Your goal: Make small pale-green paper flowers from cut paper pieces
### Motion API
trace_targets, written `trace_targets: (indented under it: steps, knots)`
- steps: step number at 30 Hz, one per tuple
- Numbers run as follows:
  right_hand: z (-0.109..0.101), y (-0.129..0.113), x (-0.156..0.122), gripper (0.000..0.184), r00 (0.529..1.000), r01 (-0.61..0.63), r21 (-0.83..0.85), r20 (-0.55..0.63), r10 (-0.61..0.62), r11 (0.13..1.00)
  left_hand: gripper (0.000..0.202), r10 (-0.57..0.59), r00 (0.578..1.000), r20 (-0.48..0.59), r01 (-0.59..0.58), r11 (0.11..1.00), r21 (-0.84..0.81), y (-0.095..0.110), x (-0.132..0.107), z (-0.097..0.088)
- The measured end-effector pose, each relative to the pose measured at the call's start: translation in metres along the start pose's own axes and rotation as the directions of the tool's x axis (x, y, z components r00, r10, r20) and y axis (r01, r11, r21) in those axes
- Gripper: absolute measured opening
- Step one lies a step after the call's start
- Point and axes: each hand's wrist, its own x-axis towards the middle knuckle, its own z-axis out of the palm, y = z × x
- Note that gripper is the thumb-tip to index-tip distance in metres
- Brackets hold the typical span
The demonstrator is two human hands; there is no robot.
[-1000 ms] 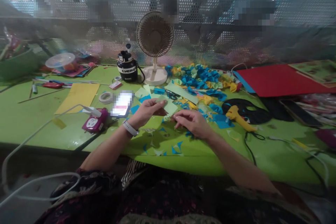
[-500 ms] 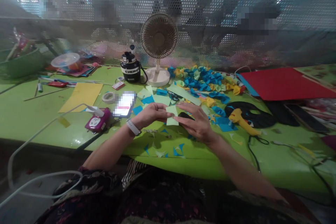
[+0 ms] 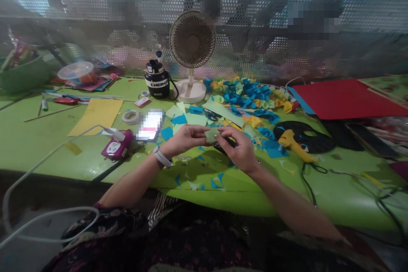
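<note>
Both my hands are raised just above the lime-green table (image 3: pixel 41 136). My left hand (image 3: pixel 186 140) and my right hand (image 3: pixel 237 151) pinch a small pale green paper piece (image 3: pixel 211 135) between their fingertips. A black object (image 3: pixel 223 147) sits under my right hand, partly hidden by the fingers; it may be a scissor handle, but I cannot tell. Below my hands lie scattered blue paper scraps (image 3: pixel 216 180). A smartphone (image 3: pixel 150 125) with a blurred screen lies left of my left hand.
Blue, green and yellow paper bows (image 3: pixel 245 95) are heaped beyond my hands, near a desk fan (image 3: pixel 191 40) and a black flask (image 3: pixel 157 80). A yellow glue gun (image 3: pixel 291 142) lies to the right, a yellow card (image 3: pixel 95 117) to the left, and a red card (image 3: pixel 344 100) at far right.
My hands have come closer together. The pale green paper, a flat strip earlier, now forms a small bunched piece between my fingertips, and the black object has shifted slightly under my right hand.
</note>
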Motion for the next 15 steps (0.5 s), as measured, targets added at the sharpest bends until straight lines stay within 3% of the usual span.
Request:
trace_targets:
  steps: [8, 15]
  knots:
    - [0.0012, -0.0010, 0.0015, 0.016, 1.000, -0.018, -0.010, -0.018, 0.018, 1.000, 0.044, -0.004, 0.998, 0.063, 0.005, 1.000, -0.021, 0.0021, -0.0009, -0.0004]
    - [0.0008, 0.0005, 0.0008, 0.015, 1.000, -0.028, -0.010, 0.001, 0.028, 1.000, 0.042, -0.033, 0.999, 0.006, 0.033, 0.999, -0.032, -0.0001, -0.0011, 0.0008]
